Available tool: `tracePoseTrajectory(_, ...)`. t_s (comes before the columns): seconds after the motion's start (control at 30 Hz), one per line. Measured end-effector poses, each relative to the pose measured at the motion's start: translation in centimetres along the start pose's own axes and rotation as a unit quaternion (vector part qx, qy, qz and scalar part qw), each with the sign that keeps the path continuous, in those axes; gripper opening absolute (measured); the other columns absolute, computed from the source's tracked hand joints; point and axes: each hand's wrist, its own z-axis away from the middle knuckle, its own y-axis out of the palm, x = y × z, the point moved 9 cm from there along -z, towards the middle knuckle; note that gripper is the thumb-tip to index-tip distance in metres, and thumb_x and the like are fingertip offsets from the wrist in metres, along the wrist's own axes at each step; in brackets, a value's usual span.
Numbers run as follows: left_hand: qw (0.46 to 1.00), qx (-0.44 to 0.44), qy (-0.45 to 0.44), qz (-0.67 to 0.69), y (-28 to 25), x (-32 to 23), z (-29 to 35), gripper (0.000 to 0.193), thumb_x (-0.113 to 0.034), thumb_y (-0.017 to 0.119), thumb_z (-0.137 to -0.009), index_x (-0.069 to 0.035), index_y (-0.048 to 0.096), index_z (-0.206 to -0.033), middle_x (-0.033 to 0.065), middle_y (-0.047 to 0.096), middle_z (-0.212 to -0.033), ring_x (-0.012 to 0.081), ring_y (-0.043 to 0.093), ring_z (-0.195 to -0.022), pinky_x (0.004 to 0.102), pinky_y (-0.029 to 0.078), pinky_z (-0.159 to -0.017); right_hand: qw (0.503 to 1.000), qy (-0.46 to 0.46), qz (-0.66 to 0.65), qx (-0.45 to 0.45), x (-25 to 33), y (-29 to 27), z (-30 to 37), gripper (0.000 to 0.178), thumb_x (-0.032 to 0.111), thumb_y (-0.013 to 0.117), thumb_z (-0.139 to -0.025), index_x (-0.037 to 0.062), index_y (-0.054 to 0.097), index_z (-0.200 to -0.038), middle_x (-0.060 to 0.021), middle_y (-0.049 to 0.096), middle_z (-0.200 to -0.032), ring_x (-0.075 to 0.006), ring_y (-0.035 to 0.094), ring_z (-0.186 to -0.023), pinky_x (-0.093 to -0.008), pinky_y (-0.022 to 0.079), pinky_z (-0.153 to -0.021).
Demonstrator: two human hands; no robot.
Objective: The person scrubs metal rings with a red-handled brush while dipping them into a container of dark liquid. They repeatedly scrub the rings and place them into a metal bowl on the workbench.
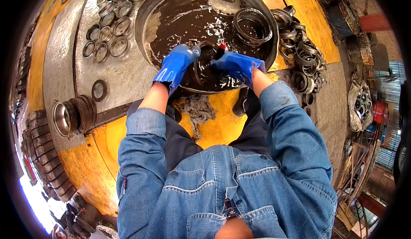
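Note:
Both my hands wear blue rubber gloves over a wide round tub [142, 33] of dark, oily liquid. My left hand [180, 61] is closed on the left side of a dark wet metal ring [198, 73], near the tub's front edge. Closed at the ring's right side, my right hand [239, 65] grips a dark tool with a red end [222, 46]; its kind cannot be made out. Inside the tub, a stack of larger metal rings [253, 40] stands at the right. A round piece covered in foam [224, 2] lies at the back.
Many metal rings [119, 46] lie on the grey plate at the left, with a single dark ring [99, 90] nearer me. A row of rings with a metal bowl [63, 118] sits at the near left. Piled rings [306, 57] flank the tub's right. A grey rag [198, 110] lies between my legs.

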Motion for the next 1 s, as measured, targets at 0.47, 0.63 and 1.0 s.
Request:
tracePoseTrajectory(0.47, 0.998, -0.004, 0.008, -0.060, -0.4, -1.7, 0.7, 0.072, -0.056, 0.047, -0.098, 0.002, 0.064, -0.136, 0.0247, 0.060, -0.144, 0.0404, 0.056, -0.136, 0.0453, 0.043, -0.115, 0.736, 0.277, -0.613, -0.075, -5.2, 3.0, -2.7, 0.024, 0.036, 0.062, -0.101, 0.0140, 0.065, -0.095, -0.0045, 0.066, -0.070, -0.0177, 0.058, -0.046, -0.0278, 0.044, -0.036)
tracePoseTrajectory(0.63, 0.996, -0.037, 0.007, -0.084, -0.9, -1.3, 0.7, 0.071, -0.055, 0.047, -0.098, 0.002, 0.065, -0.135, 0.0251, 0.060, -0.143, 0.0411, 0.056, -0.135, 0.0456, 0.044, -0.114, 0.971, 0.033, -0.235, 0.035, 1.0, 3.2, 1.1, 0.033, 0.036, 0.068, -0.093, 0.0077, 0.075, -0.109, -0.0062, 0.070, -0.084, -0.0140, 0.058, -0.065, -0.0313, 0.044, -0.058)
tracePoseTrajectory(1.0, 0.997, -0.012, 0.007, -0.079, -0.5, -1.9, 0.8, 0.070, -0.056, 0.047, -0.097, 0.001, 0.067, -0.134, 0.0257, 0.061, -0.141, 0.0405, 0.059, -0.132, 0.0462, 0.046, -0.113, 0.916, 0.009, 0.383, -0.122, 4.4, 0.5, -2.2, 0.029, 0.029, 0.061, -0.097, 0.0137, 0.071, -0.120, -0.0111, 0.076, -0.107, -0.0311, 0.075, -0.091, -0.0479, 0.057, -0.075)
